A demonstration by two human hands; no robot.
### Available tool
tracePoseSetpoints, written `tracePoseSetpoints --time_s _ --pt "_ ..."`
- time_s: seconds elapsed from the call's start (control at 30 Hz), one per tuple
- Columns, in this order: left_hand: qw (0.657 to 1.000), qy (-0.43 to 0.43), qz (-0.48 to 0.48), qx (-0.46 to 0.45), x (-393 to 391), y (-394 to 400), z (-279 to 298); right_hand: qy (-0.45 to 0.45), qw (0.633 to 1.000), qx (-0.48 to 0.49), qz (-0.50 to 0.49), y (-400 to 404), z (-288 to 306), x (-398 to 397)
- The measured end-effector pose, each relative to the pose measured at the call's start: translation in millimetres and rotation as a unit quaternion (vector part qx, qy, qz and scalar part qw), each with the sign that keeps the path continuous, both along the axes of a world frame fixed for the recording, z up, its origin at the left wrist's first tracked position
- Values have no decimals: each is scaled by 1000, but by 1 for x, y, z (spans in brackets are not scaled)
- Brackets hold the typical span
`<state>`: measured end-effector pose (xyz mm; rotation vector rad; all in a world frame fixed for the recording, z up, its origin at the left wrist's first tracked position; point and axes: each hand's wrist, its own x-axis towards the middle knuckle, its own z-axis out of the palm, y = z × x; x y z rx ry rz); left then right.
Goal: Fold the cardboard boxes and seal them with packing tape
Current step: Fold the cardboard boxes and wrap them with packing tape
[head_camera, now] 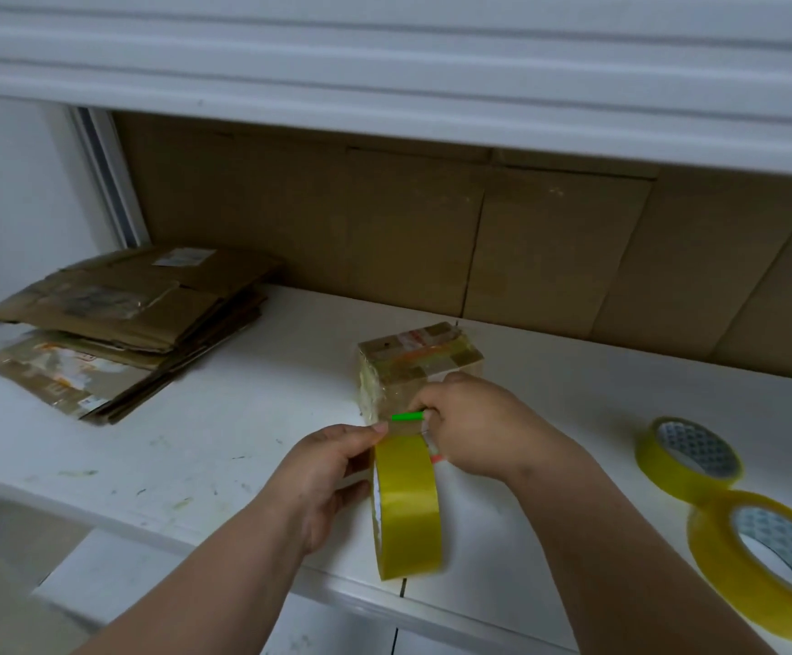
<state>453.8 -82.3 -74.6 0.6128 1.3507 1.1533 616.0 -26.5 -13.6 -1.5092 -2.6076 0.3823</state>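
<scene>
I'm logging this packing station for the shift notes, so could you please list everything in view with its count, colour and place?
small box: one, brown cardboard wrapped in clear tape, middle of the table, just beyond the hands.
tape roll in hand: one, yellow, upright on its edge near the table's front edge.
green tool: one, bright green, thin, at the tape between roll and box; what kind I cannot tell.
spare tape rolls: two, yellow, lying flat at the right of the table.
flattened boxes: one stack, brown, at the left rear.
cardboard sheets: several, brown, standing along the back wall.
table: one, white, scuffed.
left hand: grips the roll.
right hand: holds the green tool.
</scene>
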Motion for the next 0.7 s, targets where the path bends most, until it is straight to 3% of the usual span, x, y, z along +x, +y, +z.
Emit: tracePoseSetpoints --time_s 0.5,0.7 --pt "1000 -8 -10 8 0 4 5 -108 994 28 9 19 -8 -13" --pt "1000 -11 11 -1 -3 6 0 -131 988 -9 -84 34 -38 29"
